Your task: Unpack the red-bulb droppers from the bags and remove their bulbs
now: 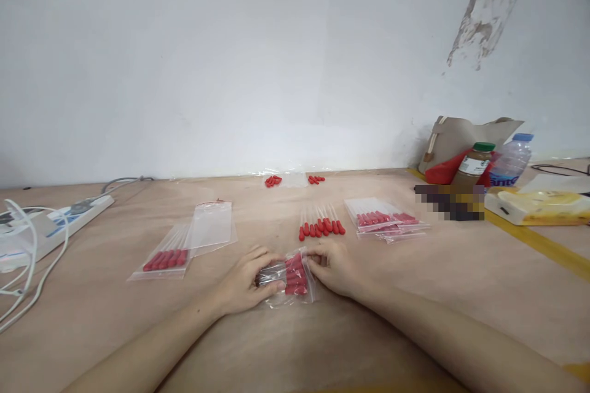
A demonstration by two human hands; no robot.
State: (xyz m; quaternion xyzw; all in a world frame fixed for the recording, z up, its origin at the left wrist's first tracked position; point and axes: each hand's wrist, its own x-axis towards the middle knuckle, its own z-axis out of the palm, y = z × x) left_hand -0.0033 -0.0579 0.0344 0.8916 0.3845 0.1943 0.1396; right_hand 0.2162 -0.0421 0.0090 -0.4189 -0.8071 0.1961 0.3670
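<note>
A clear zip bag [295, 282] with several red-bulbed droppers [296, 273] lies on the table before me, the bulbs toward its right end. My left hand [251, 279] curls around the left part of the bag, over the clear tubes. At the bag's right edge, my right hand [332, 267] pinches the plastic near the zip side; its fingertips are partly hidden. Just beyond the hands is a row of loose droppers [322, 227], bulbs facing me.
Filled bags [387, 219] are stacked at right. Another filled bag [163, 258] and flat bags [212, 224] lie at left. More red bulbs [273, 181] are near the wall. A power strip [78, 221] with cables, bottles [474, 166] and a tissue pack [539, 206] stand at the sides.
</note>
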